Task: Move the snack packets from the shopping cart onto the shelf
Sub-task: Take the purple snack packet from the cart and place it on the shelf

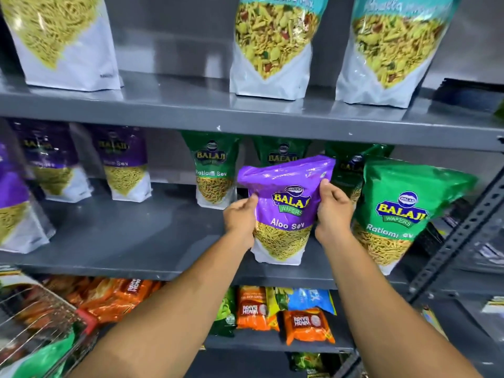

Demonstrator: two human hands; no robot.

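Shelf, middle tier: grey, stocked with purple and green packets. Cart: lower left, wire. Purple packet: upright between both hands, base on the shelf's front edge. Left hand, right hand: each clasps one side. Advice: square the base, slide back, release evenly.

The shopping cart is cut by the bottom-left corner; a green packet inside (label unreadable) blurs.

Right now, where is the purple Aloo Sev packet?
The purple Aloo Sev packet stands on the middle grey shelf, held between both hands, just left of the green Ratlami Sev packet.
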